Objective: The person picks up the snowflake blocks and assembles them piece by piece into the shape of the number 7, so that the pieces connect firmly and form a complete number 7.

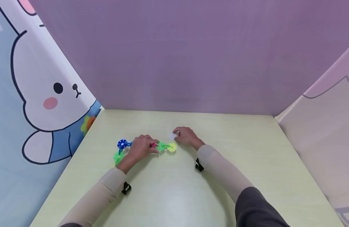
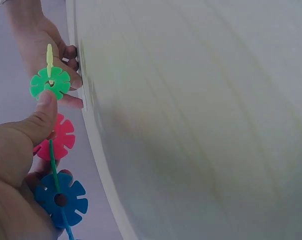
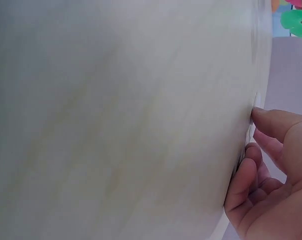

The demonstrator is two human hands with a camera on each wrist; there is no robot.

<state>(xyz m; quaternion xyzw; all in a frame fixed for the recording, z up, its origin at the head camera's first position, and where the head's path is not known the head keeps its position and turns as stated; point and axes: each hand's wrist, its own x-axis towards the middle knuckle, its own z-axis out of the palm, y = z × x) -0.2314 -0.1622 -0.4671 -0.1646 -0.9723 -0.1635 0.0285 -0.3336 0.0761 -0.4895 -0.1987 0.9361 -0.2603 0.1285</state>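
Note:
A chain of slotted plastic snowflake discs runs across the table. My left hand grips it around a red disc, its thumb against a green disc. A yellow disc forms the chain's right end. Toward the left come a blue disc and another green disc, the chain then passing behind my left wrist. To the right of the chain, my right hand pinches a whitish disc at the tabletop. In the right wrist view that disc shows only as a thin edge.
The pale table meets a purple backdrop at its far edge. A cartoon-printed panel stands along the left side, and a pale pink panel along the right.

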